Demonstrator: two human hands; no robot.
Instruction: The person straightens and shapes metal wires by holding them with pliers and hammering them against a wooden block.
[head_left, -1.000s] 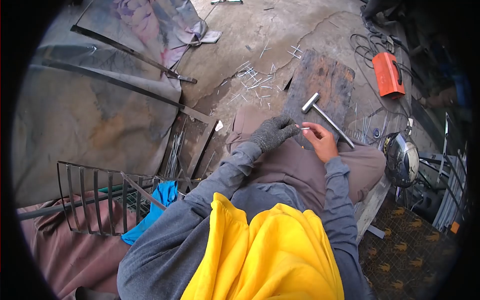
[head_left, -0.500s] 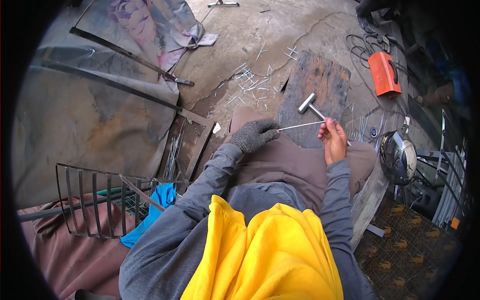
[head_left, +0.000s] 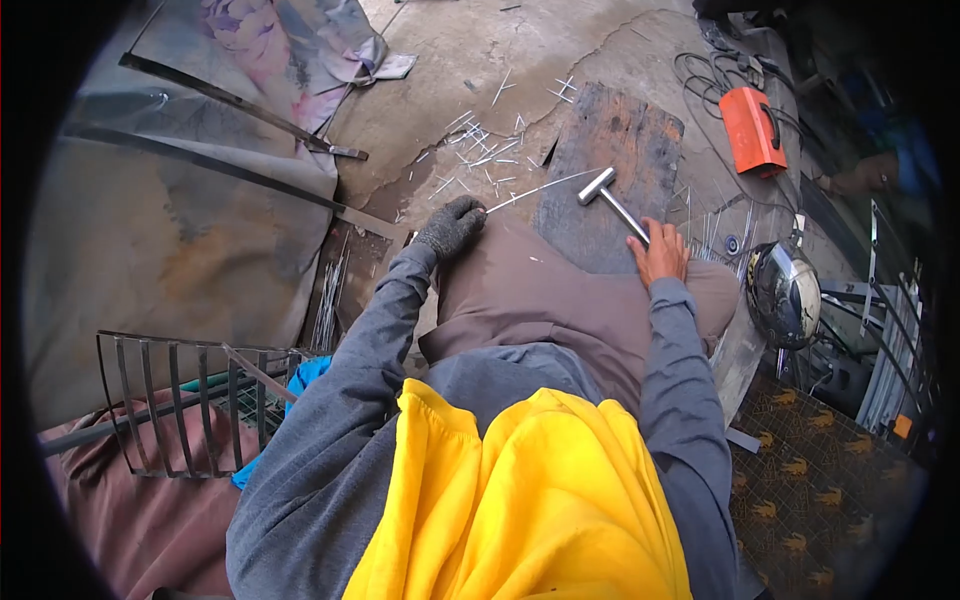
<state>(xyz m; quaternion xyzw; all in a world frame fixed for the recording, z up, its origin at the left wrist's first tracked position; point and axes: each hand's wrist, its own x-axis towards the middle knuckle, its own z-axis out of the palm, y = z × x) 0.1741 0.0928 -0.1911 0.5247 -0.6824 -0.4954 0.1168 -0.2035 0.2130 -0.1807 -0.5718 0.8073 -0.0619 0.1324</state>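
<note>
Both hands have spread apart since the earlier frame: the left hand point(head_left: 452, 228) has shifted farther left with the thin rod point(head_left: 545, 187), and the right hand point(head_left: 664, 254) has let go of the rod's other end for the hammer point(head_left: 612, 201). Reading: rod now managed one-handed, tool within the other's grasp. Far left, a stained sheet point(head_left: 180, 230); near left, a barred metal frame point(head_left: 177, 405). Left hand, gloved, closed on the rod's left end by the trousers point(head_left: 530, 280); rod slants right and away, free tip by the hammer head. Short rod pieces point(head_left: 488, 150) lie strewn on the floor beyond. Wooden board point(head_left: 640, 145) to their right, hammer head over it. Right hand, bare, fingers curled about the hammer's handle. Far right, an orange box point(head_left: 752, 132); nearer, a dark, shiny helmet point(head_left: 786, 296).
</note>
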